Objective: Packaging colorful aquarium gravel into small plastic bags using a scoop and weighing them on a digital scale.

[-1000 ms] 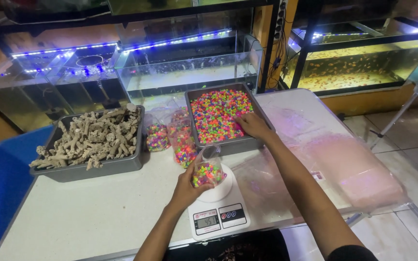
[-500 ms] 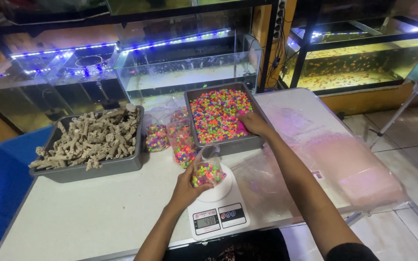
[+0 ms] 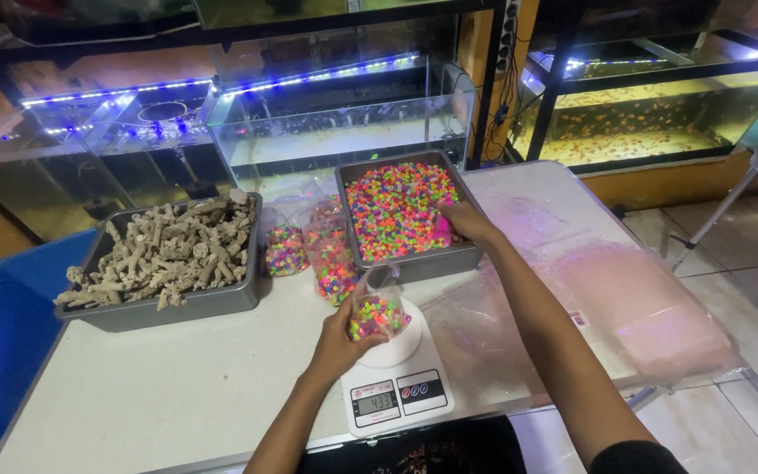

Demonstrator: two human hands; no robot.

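**Bagging coloured gravel on a scale**

L hand (image 3: 337, 338) is closed around a small clear bag (image 3: 377, 307) part-filled w/ multicoloured gravel. Bag stands upright on the round white plate of a digital scale (image 3: 396, 386), mouth open at top. Scale sits near the front edge of the white table (image 3: 133, 395), display facing the person.

R hand (image 3: 467, 224) reaches across to the grey metal tray (image 3: 414, 262) of bright mixed gravel, at the tray's right side. Fingers curl around a small pink scoop (image 3: 441, 230) whose tip is down in the pebbles; grip is closed on it, though most of the scoop is hidden by the hand.

Between tray and scale: two more clear bags of the same gravel (image 3: 331, 259), already filled, leaning just beside the tray's left wall; a smaller one (image 3: 284, 250) sits left of them.

Further left, a second grey tray (image 3: 177, 307) holds pale, branchy coral pieces heaped up.

Right side of table: a big clear plastic bag of pale pink stuff (image 3: 642, 307) lying flat, overhanging the edge, plus loose clear plastic sheets (image 3: 475, 333) just right of the scale.

Behind the table: glass aquariums (image 3: 344, 132) w/ blue-white light strips. Blue tub (image 3: 2, 342) at far left, beside the table.
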